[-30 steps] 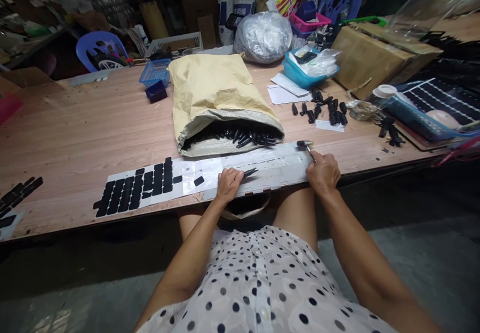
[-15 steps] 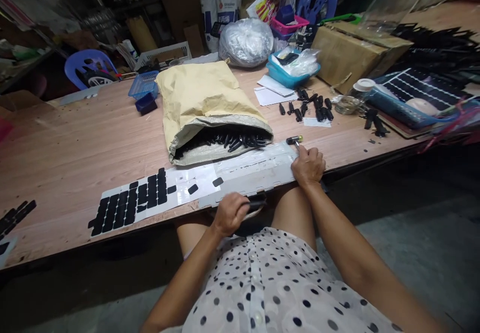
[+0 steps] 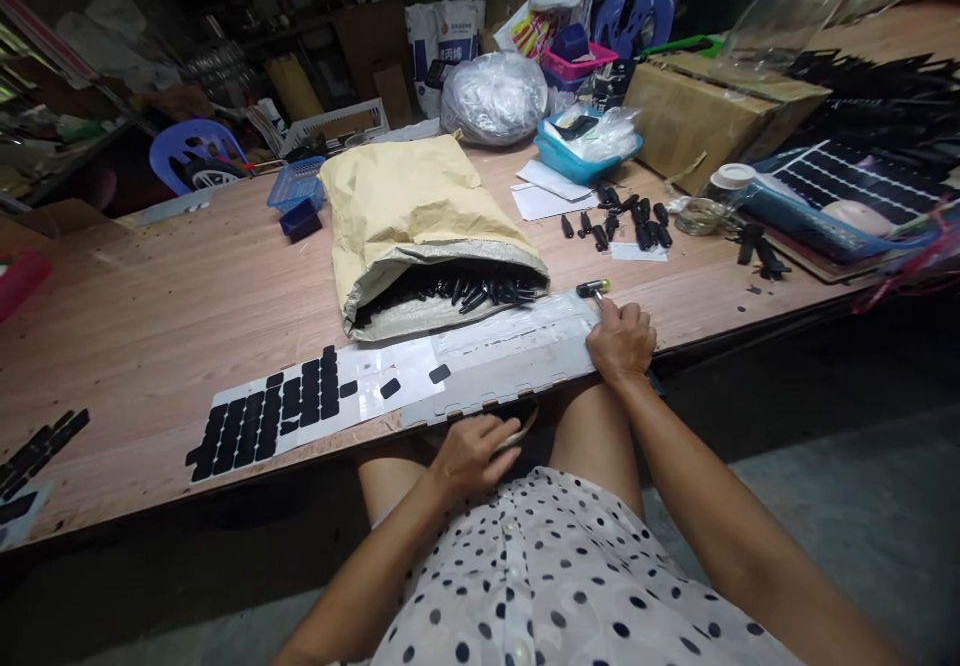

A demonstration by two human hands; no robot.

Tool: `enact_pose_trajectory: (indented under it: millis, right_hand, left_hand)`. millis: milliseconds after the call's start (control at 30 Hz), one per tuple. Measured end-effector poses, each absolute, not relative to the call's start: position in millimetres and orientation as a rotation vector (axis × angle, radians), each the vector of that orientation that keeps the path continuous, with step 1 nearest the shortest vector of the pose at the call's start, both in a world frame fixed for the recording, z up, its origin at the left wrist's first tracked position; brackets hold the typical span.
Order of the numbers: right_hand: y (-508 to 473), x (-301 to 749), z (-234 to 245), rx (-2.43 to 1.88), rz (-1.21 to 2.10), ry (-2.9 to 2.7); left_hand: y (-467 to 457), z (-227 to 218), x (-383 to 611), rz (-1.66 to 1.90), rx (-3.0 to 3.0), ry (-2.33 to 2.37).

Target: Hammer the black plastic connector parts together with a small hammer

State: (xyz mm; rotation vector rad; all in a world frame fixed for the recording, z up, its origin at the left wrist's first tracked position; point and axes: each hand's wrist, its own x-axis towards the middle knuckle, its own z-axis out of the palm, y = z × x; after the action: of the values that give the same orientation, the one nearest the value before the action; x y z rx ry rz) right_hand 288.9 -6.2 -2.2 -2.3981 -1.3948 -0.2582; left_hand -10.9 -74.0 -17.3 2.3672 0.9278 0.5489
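Note:
My right hand [image 3: 622, 343] is closed around the handle of a small hammer [image 3: 592, 288], whose black-and-yellow head sticks out past the fingers. This hand rests on the right end of a grey board [image 3: 517, 351] at the table's front edge. Just below that edge, above my lap, my left hand [image 3: 480, 454] has its fingers apart, with no held thing visible. A pale curved rim [image 3: 531, 420] shows by its fingertips; what it belongs to is mostly hidden. Behind the board lies a yellow paper sack [image 3: 416, 196], its mouth facing me, with many black pieces [image 3: 480, 291] inside.
Left of the board, black rounded stickers [image 3: 247, 431] lie on a white sheet. Several black pieces [image 3: 645, 221] are scattered at the right. Farther back stand a blue basket [image 3: 296, 184], a turquoise basin [image 3: 589, 161] and a cardboard box [image 3: 720, 111].
The black piece that was in my left hand is out of sight. That hand has dropped slightly and its fingers have loosened. My right hand still grips the hammer.

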Motion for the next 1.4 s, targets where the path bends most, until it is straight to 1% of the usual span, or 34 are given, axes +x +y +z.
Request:
enact_pose_trajectory:
  millis: [33, 100, 167, 267, 400, 533, 633, 733, 867, 1000, 1200, 1300, 1400]
  right_hand:
    - [-6.1, 288.6, -2.3, -2.404, -0.260, -1.400]
    - [-5.9, 288.0, -2.7, -2.412, -0.267, -1.405]
    - [-5.6, 287.2, -3.3, -2.418, -0.278, -1.405]
    - [-5.4, 285.7, -4.4, -2.425, -0.287, -1.400]
    - [-5.8, 284.1, -4.8, -2.406, -0.292, -1.413]
    - [-6.3, 283.7, -3.4, -2.402, -0.276, -1.411]
    - [-6.5, 284.3, -2.8, -2.403, -0.259, -1.407]
    - [-6.7, 285.4, -3.4, -2.393, -0.246, -1.398]
    - [-7.9, 287.1, -5.0, -2.390, -0.238, -1.379]
    - [-6.6, 292.9, -3.9, -2.380, -0.195, -1.356]
    - [-4.4, 307.4, 10.4, -2.378, 0.049, -1.254]
    - [-21.3, 295.4, 17.4, -2.134, 0.186, -1.236]
    - [-49.5, 262.3, 21.3, -1.837, 0.526, -1.243]
  left_hand:
    - [-59.0, -7.6, -7.7, 0.646, 2.374, 0.962]
    - [-17.9, 10.2, 0.5, 0.799, 2.305, 1.185]
    - [29.0, 24.0, 10.4, 0.839, 2.223, 1.434]
    - [85.1, 34.3, 26.9, 0.686, 2.194, 1.638]
    - [113.6, 34.9, 43.9, 0.431, 2.161, 1.784]
    - [111.4, 36.5, 41.5, 0.385, 2.075, 1.839]
    - [96.2, 40.5, 25.7, 0.498, 2.048, 1.790]
    - [66.5, 40.9, 5.0, 0.607, 2.029, 1.643]
    - [19.8, 31.0, -14.8, 0.620, 2.021, 1.482]
    - [-4.9, 18.9, -16.2, 0.589, 2.049, 1.446]
    - [-6.4, 18.3, -1.3, 0.567, 2.050, 1.542]
    - [-7.3, 21.5, 5.2, 0.527, 2.012, 1.602]
    - [-8.9, 21.9, 8.5, 0.512, 1.996, 1.626]
